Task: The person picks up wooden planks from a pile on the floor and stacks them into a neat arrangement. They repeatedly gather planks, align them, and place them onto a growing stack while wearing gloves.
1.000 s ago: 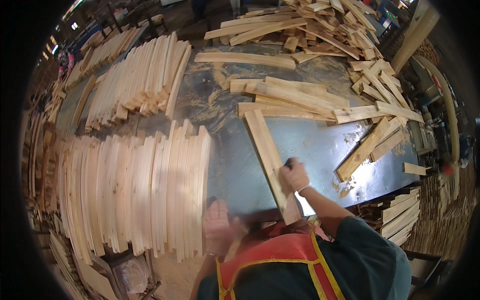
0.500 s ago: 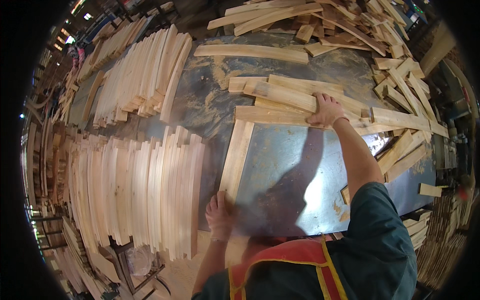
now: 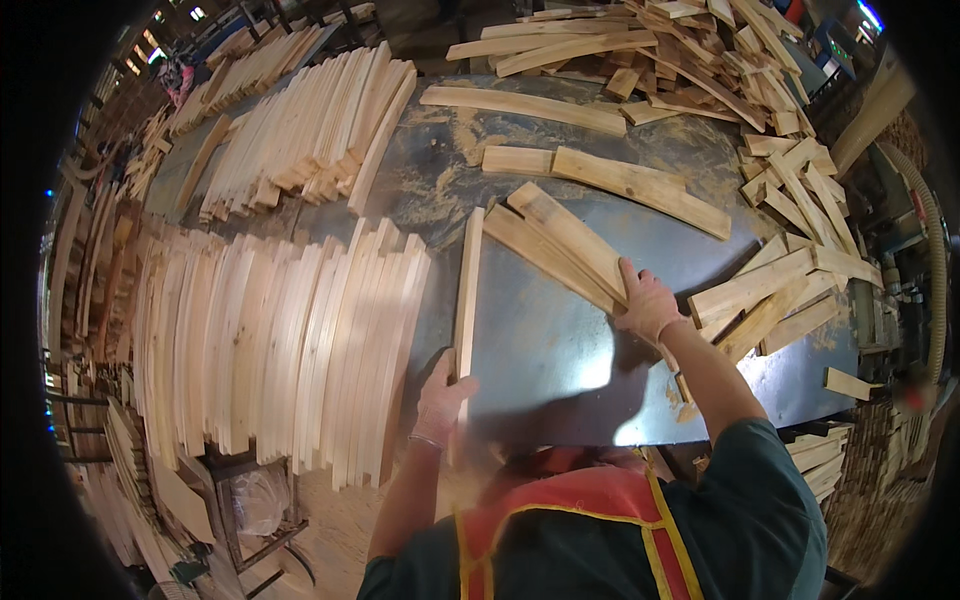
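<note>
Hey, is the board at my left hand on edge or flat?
On edge: the board shows its narrow side upward, your left hand around its near part.

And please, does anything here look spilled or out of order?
Yes. Sawdust lies scattered over the far part of the table, so it looks spilled. The wood pile at far right is jumbled at many angles, unlike the stack at near left, which runs one way.

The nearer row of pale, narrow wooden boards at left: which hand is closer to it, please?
Left. The left hand is just right of the row; the right hand is farther right, on slanted light-brown wooden boards.
</note>
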A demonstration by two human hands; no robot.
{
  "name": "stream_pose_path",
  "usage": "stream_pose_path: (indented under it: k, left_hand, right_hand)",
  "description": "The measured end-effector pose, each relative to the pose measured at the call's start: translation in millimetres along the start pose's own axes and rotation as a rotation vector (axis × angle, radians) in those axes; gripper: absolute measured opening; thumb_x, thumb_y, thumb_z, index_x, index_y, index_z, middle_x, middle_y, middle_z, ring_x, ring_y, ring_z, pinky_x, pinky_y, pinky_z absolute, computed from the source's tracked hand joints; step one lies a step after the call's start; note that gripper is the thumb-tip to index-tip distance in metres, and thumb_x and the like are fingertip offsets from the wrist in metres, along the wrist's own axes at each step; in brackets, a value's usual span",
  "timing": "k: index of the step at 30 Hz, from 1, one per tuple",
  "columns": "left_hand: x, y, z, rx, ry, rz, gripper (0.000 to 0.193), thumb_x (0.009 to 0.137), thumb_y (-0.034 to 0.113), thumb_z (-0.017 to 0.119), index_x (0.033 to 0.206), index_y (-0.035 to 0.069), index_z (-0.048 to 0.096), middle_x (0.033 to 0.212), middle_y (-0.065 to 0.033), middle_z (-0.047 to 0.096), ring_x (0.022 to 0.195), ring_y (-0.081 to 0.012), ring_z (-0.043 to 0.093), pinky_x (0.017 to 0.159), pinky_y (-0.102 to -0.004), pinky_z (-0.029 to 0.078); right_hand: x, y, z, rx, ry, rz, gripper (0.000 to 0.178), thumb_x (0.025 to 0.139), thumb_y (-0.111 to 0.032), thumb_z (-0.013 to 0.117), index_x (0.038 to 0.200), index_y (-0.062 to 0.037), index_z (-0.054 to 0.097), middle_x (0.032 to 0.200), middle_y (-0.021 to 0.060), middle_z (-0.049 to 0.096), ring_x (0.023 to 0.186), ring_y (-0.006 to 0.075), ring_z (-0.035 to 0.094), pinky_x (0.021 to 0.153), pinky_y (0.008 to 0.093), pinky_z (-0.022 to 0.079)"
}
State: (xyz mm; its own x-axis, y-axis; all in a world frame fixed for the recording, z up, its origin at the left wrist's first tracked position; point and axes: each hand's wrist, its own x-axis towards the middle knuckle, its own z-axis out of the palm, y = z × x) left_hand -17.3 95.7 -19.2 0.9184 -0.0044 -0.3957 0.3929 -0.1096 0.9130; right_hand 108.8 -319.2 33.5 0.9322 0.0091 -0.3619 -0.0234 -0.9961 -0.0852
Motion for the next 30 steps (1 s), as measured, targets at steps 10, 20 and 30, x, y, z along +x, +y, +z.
stream_pose_path:
  k: [10,20,30]
  left_hand:
    - [-87.6,-19.9,-56.2,-0.574,-0.113,-0.174,0.056,0.097,0.019,0.073,0.147,-0.001,0.056,0.109,-0.0133,0.072,0.093,-0.024,0.073,0.081,-0.0378,0.062]
    - [-70.5,20.0,-45.3,1.121,0.31,0.256,0.073,0.091,0.042,0.073,0.15,0.002,0.055,0.156,-0.0217,0.052,0.15,-0.0411,0.042,0.125,-0.0498,0.033]
    - [-59.9,1.7,7.3,1.507,0.324,0.274,0.091,0.085,0.038,0.077,0.162,0.008,0.04,0.165,-0.0177,0.04,0.154,-0.042,0.036,0.127,-0.0562,0.028]
  right_hand:
    - [-94.8,-147.1,113.8,1.697,-0.425,-0.064,0.117,0.074,-0.029,0.096,0.165,-0.0071,0.027,0.133,0.0151,0.064,0.114,0.0292,0.065,0.101,0.0436,0.056]
    - [-93.6,-273.5,58.5,0.511,-0.604,-0.654,0.094,0.087,-0.054,0.073,0.158,-0.0029,0.038,0.133,0.0244,0.071,0.123,0.0404,0.068,0.106,0.0466,0.052]
    - [-61.4,123.1,-36.2,-0.321,-0.046,-0.189,0.086,0.08,-0.045,0.085,0.153,-0.0215,0.047,0.145,0.0105,0.057,0.141,0.0336,0.05,0.108,0.0549,0.044]
